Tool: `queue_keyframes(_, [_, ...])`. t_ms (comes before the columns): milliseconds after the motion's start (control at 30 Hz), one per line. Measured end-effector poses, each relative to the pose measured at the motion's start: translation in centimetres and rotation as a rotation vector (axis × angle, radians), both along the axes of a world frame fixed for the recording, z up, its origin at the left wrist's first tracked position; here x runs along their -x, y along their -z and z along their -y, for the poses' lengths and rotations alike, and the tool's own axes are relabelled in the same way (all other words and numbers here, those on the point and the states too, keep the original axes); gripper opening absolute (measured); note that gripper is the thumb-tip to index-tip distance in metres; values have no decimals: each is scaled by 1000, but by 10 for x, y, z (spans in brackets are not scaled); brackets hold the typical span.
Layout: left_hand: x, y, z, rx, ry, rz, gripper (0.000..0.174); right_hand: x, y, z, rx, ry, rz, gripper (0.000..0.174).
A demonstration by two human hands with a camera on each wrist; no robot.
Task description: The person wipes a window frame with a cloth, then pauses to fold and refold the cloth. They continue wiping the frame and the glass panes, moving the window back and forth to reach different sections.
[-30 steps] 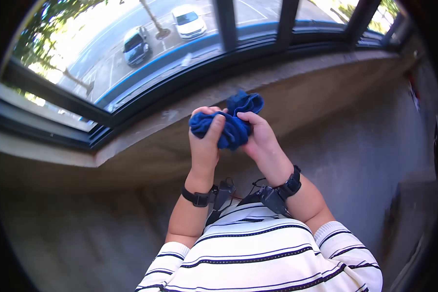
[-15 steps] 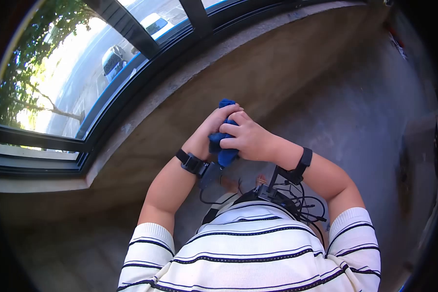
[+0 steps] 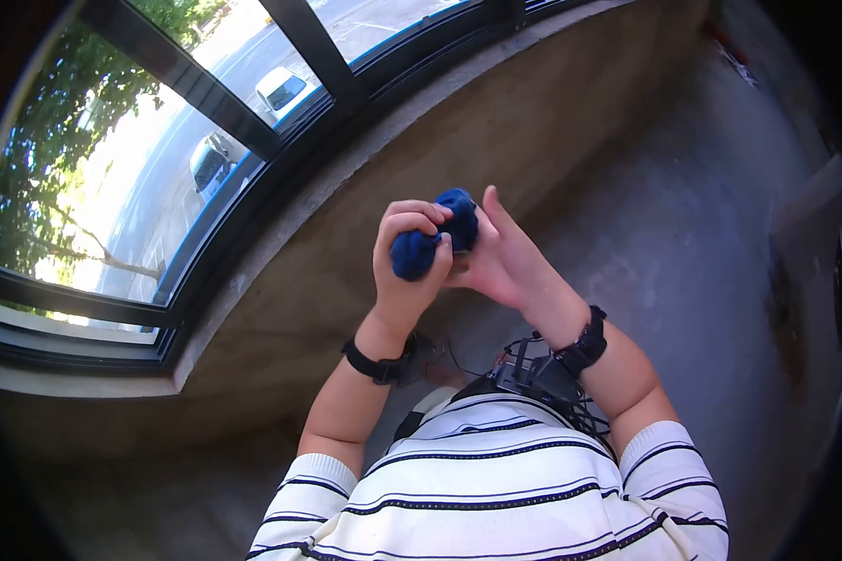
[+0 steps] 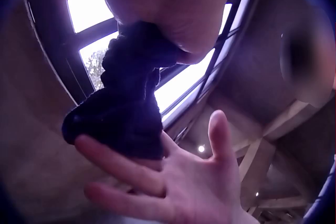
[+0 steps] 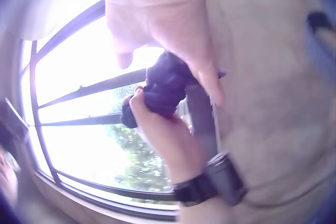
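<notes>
A dark blue cloth (image 3: 413,256), bunched and twisted into a thick roll, is held up in front of the body. My left hand (image 3: 399,285) grips one end, fingers curled over it and thumb pressed against it. The other end rests by my right hand (image 3: 505,266), whose thumb sticks up away from the cloth. From below, the left wrist view shows the right hand's palm (image 4: 197,182) spread, with extended fingers along the lower end of the cloth (image 4: 121,113). In the right wrist view the left thumb lies across the cloth (image 5: 163,98).
A dark-framed window (image 3: 253,131) with a concrete sill (image 3: 281,220) runs along the front left. Parked cars (image 3: 283,89) and a tree (image 3: 56,131) show outside. Below lies a grey floor (image 3: 627,252). Cables (image 3: 543,374) hang at the waist.
The right hand has gone from wrapping over the cloth to opened out, thumb raised. The left hand keeps its grip. The head view has turned, and the hands are farther from the window than at first.
</notes>
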State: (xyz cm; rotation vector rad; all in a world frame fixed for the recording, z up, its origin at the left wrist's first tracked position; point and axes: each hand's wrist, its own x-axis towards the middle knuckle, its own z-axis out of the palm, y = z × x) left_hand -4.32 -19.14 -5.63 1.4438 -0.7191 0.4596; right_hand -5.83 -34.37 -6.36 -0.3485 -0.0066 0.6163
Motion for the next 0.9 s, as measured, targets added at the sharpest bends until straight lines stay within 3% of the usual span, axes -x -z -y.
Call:
queue_keyframes(33, [10,4,10,114,34,-104,27,-7,4,-7,-19,131,-116,35])
queue_keyframes(67, [16,6,19,227,65,-209,26,-15,11,-13,-21,141,-116,35])
queue_keyframes(133, [16,6,30,532,19,-522,15,-26,23,-26,278,494,-75,17])
queue_keyframes(167, [10,3,31,679,-8,-708,11,-29,27,-34,350,615,-96,17])
queue_keyframes(200, [-2,11,25,788,48,-807,10,-32,33,-39,346,617,-97,17])
queue_keyframes(267, [-27,31,14,895,154,-1001,6,-37,41,-46,1049,976,411,22])
queue_keyframes(300, [-38,46,6,897,151,-997,6,-31,29,-47,1251,1100,578,27])
queue_keyframes(333, [-48,63,-2,891,277,-1085,8,-31,30,-48,1248,1096,581,27])
queue_keyframes(367, [-52,71,-7,882,405,-1173,12,-30,34,-47,1353,1082,748,28])
queue_keyframes(400, [-49,63,-4,885,402,-1173,12,-29,36,-46,1455,1062,916,28])
queue_keyframes(467, [-40,40,8,740,286,-1361,19,-26,34,-44,1485,1012,991,27])
queue_keyframes(533, [-48,64,2,699,312,-1334,21,-29,35,-39,1501,966,1258,27])
queue_keyframes(633, [-55,90,0,662,382,-1370,18,-31,41,-34,1551,835,1392,25])
queue_keyframes(767, [-52,107,2,645,326,-1415,17,-25,45,-29,1585,754,1429,24])
queue_keyframes(900, [-48,113,-4,477,347,-1372,17,-22,52,-24,1591,608,1464,27])
